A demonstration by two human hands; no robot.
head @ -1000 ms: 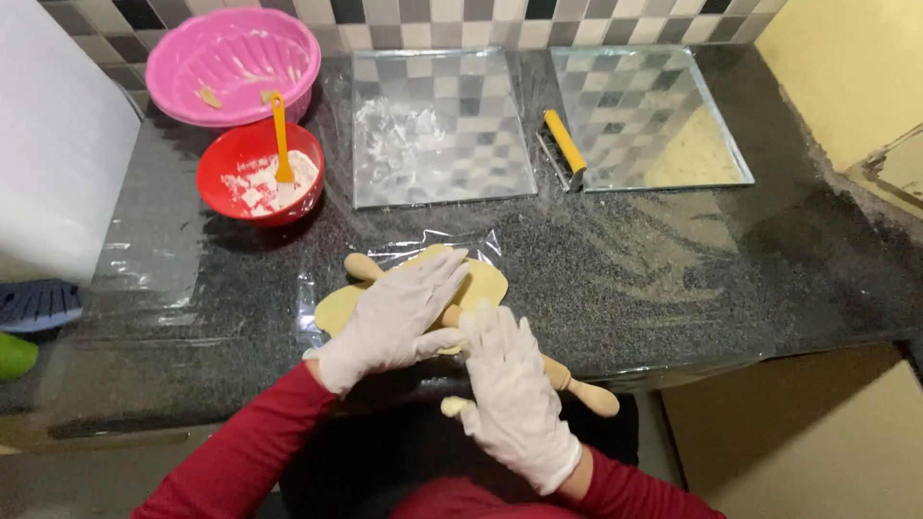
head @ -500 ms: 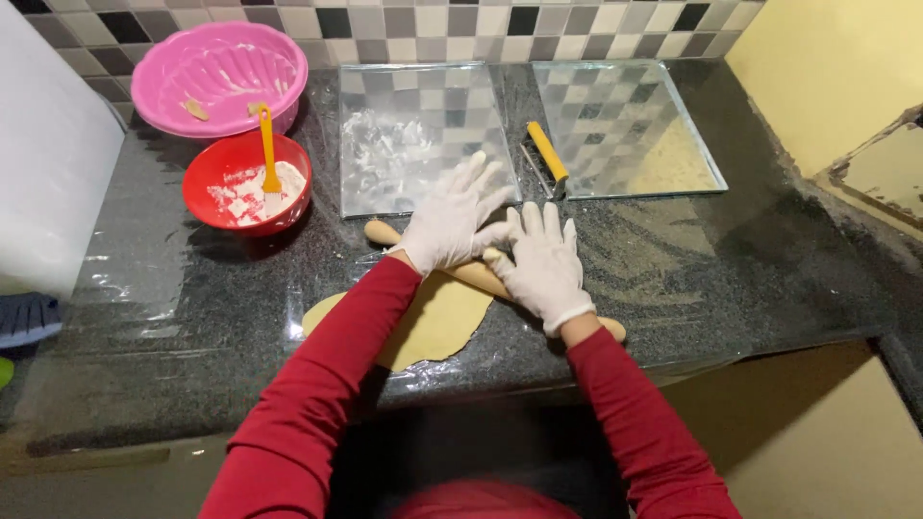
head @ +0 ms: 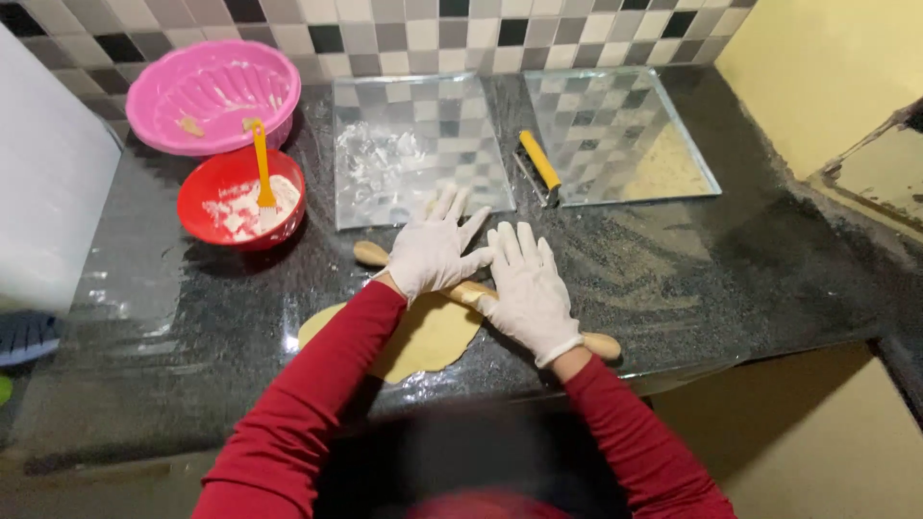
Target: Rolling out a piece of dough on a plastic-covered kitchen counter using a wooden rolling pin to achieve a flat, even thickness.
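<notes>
A wooden rolling pin (head: 470, 290) lies slanted across the dark granite counter (head: 673, 269), at the far edge of a flat round of yellow dough (head: 433, 336). My left hand (head: 433, 248), in a white glove, presses flat on the pin's left part with fingers spread. My right hand (head: 529, 293), also gloved, lies flat on the pin's right part. Both arms wear red sleeves. The left sleeve hides part of the dough.
A red bowl (head: 207, 221) of flour with an orange brush (head: 261, 163) stands at the left, a pink bowl (head: 173, 82) behind it. Two shiny square trays (head: 413, 144) (head: 625, 125) lie at the back, a yellow-handled tool (head: 536, 161) between them. A white board (head: 43, 211) leans far left.
Both hands have rolled the pin away from me, from over the near part of the dough to its far edge. The dough now lies flatter and wider.
</notes>
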